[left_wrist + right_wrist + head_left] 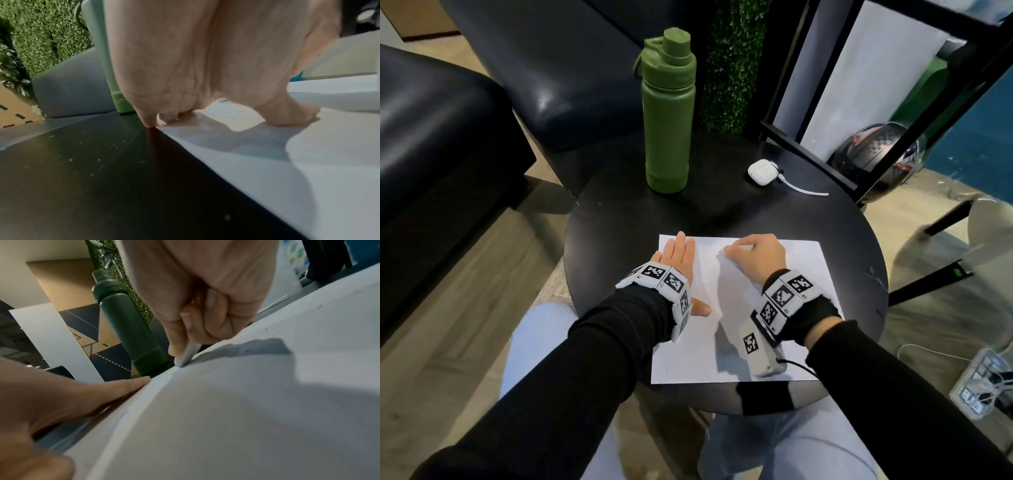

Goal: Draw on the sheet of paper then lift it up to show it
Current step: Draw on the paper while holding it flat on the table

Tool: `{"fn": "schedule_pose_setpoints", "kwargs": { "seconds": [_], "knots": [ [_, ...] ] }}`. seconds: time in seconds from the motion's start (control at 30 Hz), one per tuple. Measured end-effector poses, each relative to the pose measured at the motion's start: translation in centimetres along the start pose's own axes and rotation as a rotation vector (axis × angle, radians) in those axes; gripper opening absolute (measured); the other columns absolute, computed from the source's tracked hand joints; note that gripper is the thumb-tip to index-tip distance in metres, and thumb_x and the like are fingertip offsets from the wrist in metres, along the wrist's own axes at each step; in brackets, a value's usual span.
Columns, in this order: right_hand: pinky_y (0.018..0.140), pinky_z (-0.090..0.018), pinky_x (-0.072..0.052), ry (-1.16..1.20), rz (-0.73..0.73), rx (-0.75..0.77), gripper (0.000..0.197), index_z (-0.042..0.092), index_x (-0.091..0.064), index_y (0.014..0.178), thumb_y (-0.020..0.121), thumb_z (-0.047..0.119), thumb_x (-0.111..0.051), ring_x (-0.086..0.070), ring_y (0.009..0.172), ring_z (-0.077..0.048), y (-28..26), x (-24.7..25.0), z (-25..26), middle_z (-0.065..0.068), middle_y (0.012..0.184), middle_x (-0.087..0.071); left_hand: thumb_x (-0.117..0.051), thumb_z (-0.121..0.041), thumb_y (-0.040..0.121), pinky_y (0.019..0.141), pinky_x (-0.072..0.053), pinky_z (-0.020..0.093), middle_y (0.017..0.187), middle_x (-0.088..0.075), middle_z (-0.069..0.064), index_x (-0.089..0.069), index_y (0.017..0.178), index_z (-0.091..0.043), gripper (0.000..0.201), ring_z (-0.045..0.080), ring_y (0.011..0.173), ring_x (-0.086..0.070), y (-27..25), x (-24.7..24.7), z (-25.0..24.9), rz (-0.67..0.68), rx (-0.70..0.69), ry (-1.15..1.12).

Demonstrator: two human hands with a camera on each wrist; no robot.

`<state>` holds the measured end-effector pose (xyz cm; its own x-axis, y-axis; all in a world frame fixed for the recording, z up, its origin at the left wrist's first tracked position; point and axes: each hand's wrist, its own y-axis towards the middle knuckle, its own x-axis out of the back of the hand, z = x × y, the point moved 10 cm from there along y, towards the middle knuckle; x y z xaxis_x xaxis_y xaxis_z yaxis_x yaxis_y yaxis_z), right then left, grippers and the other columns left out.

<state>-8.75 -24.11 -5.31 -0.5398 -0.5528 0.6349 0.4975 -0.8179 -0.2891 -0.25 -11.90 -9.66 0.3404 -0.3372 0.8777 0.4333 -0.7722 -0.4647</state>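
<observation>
A white sheet of paper (739, 308) lies flat on the round black table (619, 222). My left hand (678, 255) rests flat on the sheet's left edge, fingers straight and thumb spread; the left wrist view shows its fingertips (152, 123) pressing at the paper's edge (267, 162). My right hand (753, 255) is curled around a white pen (188, 353) near the sheet's far middle. In the right wrist view the pen tip touches the paper (246, 402). Any marks on the sheet are too faint to make out.
A tall green bottle (669, 113) stands at the back of the table. A white earbud case (763, 171) with a cable lies at the back right. Dark sofas (448, 137) stand to the left, a black frame (876, 120) and a helmet (876, 154) to the right.
</observation>
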Motion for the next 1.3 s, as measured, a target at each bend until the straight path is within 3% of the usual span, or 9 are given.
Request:
{"fn": "schedule_pose_setpoints", "kwargs": {
  "seconds": [0.13,0.27,0.47,0.63,0.7,0.83,0.9,1.07,1.3],
  "knots": [
    [0.078,-0.027,-0.051,-0.093,0.148,0.052,0.014,0.013,-0.072,0.091,0.08,0.021,-0.069,-0.064,0.09,-0.018,-2.0,-1.9,1.0,-0.002,0.088,-0.069,-0.065,-0.061,0.073,0.117,-0.01,0.041,0.157,0.017,0.012,0.016,0.148,-0.006,0.124,0.027,0.146,0.006,0.1,0.0,0.2,-0.021,0.001,-0.004],
    [0.056,-0.011,-0.035,-0.155,0.332,0.144,0.012,0.015,-0.074,0.086,0.078,0.023,-0.072,-0.051,0.07,0.002,-5.2,-4.5,0.8,0.006,0.081,-0.064,-0.066,-0.056,0.072,0.117,-0.012,0.041,0.157,0.015,0.014,0.015,0.148,-0.006,0.121,0.029,0.146,0.003,0.6,-0.2,0.5,-0.05,-0.016,0.014],
    [0.081,-0.024,-0.046,-0.113,0.171,0.071,0.02,0.012,-0.072,0.097,0.081,0.025,-0.069,-0.058,0.089,-0.012,-2.4,-2.3,0.5,-0.002,0.098,-0.07,-0.065,-0.062,0.072,0.117,-0.009,0.042,0.157,0.017,0.012,0.015,0.148,-0.007,0.123,0.027,0.146,0.006,0.1,0.0,0.1,-0.025,0.003,-0.001],
    [0.058,-0.01,-0.036,-0.141,0.364,0.166,0.011,0.014,-0.073,0.088,0.08,0.02,-0.069,-0.053,0.071,0.001,-5.0,-5.0,1.5,0.006,0.081,-0.064,-0.066,-0.053,0.075,0.117,-0.01,0.039,0.158,0.015,0.011,0.016,0.148,-0.006,0.119,0.025,0.147,0.004,0.1,0.3,0.4,-0.064,0.0,-0.022],
    [0.065,-0.013,-0.039,-0.155,0.331,0.173,0.013,0.013,-0.072,0.093,0.083,0.02,-0.067,-0.055,0.073,-0.003,-3.7,-4.6,2.3,0.004,0.084,-0.064,-0.065,-0.055,0.075,0.118,-0.008,0.04,0.158,0.016,0.011,0.015,0.148,-0.006,0.119,0.025,0.147,0.005,-0.2,0.5,0.1,-0.046,-0.008,-0.052],
    [0.087,-0.024,-0.039,-0.138,0.17,0.115,0.028,0.011,-0.068,0.108,0.084,0.024,-0.067,-0.058,0.11,-0.021,-0.6,-3.1,3.1,-0.007,0.116,-0.066,-0.063,-0.062,0.074,0.117,-0.007,0.039,0.157,0.019,0.011,0.016,0.148,-0.006,0.122,0.025,0.147,0.008,-0.7,0.6,-0.1,-0.005,-0.012,-0.011],
    [0.089,-0.024,-0.039,-0.171,0.19,0.136,0.029,0.011,-0.067,0.11,0.085,0.023,-0.067,-0.058,0.112,-0.021,-0.9,-3.7,3.1,-0.006,0.118,-0.065,-0.065,-0.06,0.075,0.117,-0.008,0.039,0.157,0.018,0.011,0.015,0.148,-0.007,0.121,0.025,0.147,0.007,-0.6,0.7,-0.1,-0.026,-0.013,-0.036],
    [0.089,-0.027,-0.045,-0.19,0.305,0.177,0.02,0.013,-0.071,0.102,0.085,0.023,-0.066,-0.054,0.087,-0.012,-2.3,-5.0,3.0,-0.003,0.098,-0.066,-0.068,-0.054,0.076,0.118,-0.007,0.038,0.158,0.016,0.01,0.014,0.149,-0.007,0.12,0.024,0.147,0.006,-0.8,0.9,0.0,-0.044,-0.012,-0.069],
    [0.084,-0.024,-0.041,-0.144,0.139,0.128,0.027,0.012,-0.067,0.109,0.085,0.025,-0.066,-0.06,0.109,-0.022,0.5,-3.8,3.6,-0.007,0.115,-0.067,-0.064,-0.063,0.074,0.118,-0.006,0.039,0.157,0.019,0.009,0.018,0.148,-0.007,0.124,0.023,0.147,0.009,-1.2,0.9,-0.3,-0.013,-0.008,-0.069]
  ]
}}
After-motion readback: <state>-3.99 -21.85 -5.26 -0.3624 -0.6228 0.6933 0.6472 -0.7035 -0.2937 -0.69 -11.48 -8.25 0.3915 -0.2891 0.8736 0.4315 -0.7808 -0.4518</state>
